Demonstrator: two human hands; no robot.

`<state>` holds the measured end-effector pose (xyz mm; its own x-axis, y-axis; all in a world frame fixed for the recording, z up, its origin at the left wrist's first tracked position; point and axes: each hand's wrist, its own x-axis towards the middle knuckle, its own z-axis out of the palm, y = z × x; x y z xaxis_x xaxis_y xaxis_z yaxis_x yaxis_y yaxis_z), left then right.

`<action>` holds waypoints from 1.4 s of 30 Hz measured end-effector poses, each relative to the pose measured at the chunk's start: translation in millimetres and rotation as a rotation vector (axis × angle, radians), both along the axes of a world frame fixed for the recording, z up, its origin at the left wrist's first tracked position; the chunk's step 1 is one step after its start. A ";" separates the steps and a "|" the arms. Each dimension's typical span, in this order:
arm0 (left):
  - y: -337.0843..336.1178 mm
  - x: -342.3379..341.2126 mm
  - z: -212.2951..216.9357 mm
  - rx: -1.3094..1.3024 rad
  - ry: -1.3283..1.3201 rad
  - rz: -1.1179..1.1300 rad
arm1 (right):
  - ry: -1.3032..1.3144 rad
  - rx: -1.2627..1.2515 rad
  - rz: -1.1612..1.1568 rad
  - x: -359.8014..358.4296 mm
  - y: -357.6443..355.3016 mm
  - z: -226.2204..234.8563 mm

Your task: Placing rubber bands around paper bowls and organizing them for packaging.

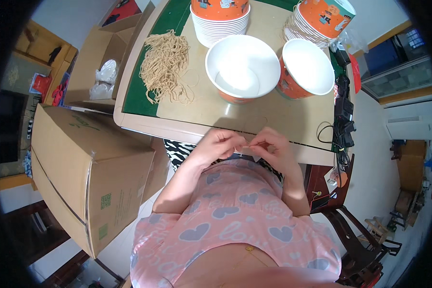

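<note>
Both my hands meet at the table's near edge, fingertips almost touching. My left hand (219,145) is closed in a pinch on a thin beige string (245,145). Pinching the same string from the other side is my right hand (272,148), also closed. Thin loose ends seem to rise above the fingers; a small pale piece under the right hand is too unclear to name. Just beyond stand a large white-lined paper bucket (243,67) and, right of it, a second orange paper bucket (308,67), tilted. A heap of beige strings (165,67) lies to the left.
Stacks of nested orange paper buckets (220,24) and string-wrapped buckets (317,24) stand at the back. Black power adapters and cables (343,110) line the right edge. A big cardboard box (96,168) and an open carton (101,62) flank the table (149,128) on the left.
</note>
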<state>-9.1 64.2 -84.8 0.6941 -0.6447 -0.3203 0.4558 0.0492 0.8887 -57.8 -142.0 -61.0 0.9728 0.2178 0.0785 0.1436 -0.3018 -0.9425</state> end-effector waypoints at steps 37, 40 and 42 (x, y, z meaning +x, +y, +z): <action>-16.7 1.0 29.8 0.384 -0.545 0.007 | -0.200 -0.136 -0.116 -2.8 6.5 4.7; -17.6 1.5 31.1 0.367 -0.539 -0.019 | -0.242 -0.120 -0.174 -6.4 6.7 3.0; -14.1 4.5 28.6 0.341 -0.525 -0.033 | -0.266 -0.130 -0.193 -8.7 4.4 4.4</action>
